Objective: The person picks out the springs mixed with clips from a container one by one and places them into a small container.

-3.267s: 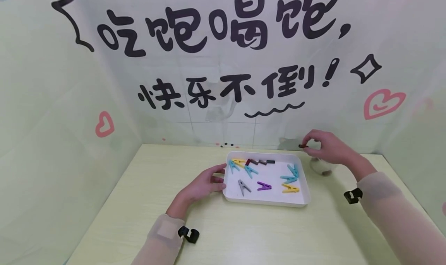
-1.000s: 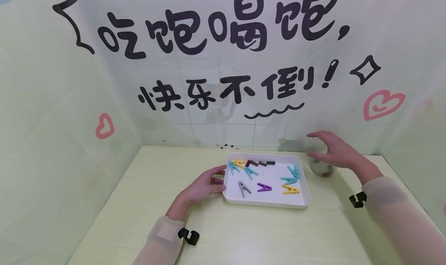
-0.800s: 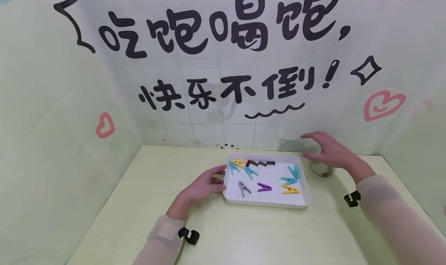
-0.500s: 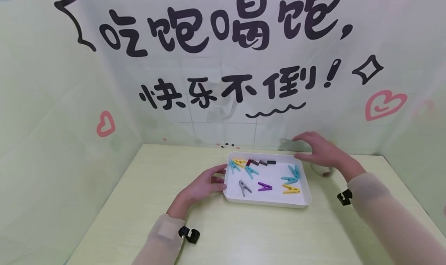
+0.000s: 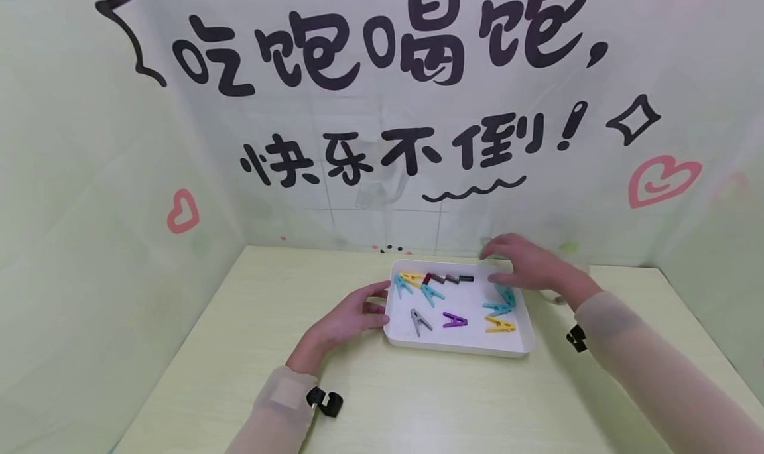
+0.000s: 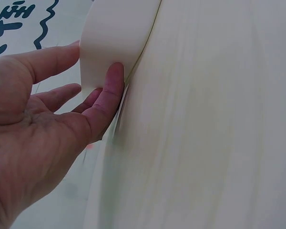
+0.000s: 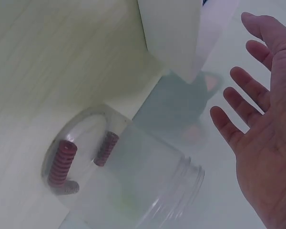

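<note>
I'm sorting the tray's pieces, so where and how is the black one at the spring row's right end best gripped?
Probably grip the black piece by its right half, from above and the right, pinching across its narrow width. It lies lengthwise near the back of the tray; its right end is free, while the left is close to the next spring.

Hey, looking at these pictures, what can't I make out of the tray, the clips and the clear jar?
Left wrist view: the inside of the tray, hidden by its outer wall.
Right wrist view: part of the clear jar, cut off by the bottom edge.
Head view: part of the rearmost teal clip on the right, behind the right hand.
</note>
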The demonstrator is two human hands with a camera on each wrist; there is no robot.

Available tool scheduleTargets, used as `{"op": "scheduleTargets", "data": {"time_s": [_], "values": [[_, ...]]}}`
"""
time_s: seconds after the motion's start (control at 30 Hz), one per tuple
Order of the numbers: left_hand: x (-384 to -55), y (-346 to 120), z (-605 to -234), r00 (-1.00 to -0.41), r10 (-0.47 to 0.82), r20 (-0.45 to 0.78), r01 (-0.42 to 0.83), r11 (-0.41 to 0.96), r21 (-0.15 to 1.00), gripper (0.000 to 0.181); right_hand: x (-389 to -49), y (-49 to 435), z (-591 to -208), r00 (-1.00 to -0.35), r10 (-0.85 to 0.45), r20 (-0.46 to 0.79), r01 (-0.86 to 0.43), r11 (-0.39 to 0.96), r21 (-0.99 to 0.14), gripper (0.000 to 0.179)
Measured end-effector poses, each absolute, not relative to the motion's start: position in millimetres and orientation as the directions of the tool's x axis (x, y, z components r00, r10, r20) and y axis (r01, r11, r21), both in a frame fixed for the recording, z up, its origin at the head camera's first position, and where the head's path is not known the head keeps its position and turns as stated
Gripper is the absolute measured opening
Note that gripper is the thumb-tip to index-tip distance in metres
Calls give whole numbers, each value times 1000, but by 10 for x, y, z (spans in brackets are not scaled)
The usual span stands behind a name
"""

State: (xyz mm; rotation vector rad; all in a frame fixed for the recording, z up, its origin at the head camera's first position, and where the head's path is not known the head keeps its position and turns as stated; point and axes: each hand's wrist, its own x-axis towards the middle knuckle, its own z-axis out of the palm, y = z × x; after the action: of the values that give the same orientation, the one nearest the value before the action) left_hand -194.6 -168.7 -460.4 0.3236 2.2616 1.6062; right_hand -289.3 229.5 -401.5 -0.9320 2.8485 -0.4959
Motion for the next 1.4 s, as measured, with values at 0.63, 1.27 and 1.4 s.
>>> {"op": "scheduleTargets", "data": {"time_s": [0.63,1.27,1.4], "values": [[-1950,-1675,-4605,-914,380,-144,-10,335,942,71,-2983,2041,-4214,-720,-689,-81,-662,718,-216,38],[-1950,-1681,-4607,-909,392,-140,0,336,942,71,-3001,1952,-4275,-731,-668,-137,-633,740,-228,19],[-1954,-1689,-4612,-910,391,-140,0,337,941,71,-3016,1956,-4311,-731,-669,-136,-635,740,-224,12]]}}
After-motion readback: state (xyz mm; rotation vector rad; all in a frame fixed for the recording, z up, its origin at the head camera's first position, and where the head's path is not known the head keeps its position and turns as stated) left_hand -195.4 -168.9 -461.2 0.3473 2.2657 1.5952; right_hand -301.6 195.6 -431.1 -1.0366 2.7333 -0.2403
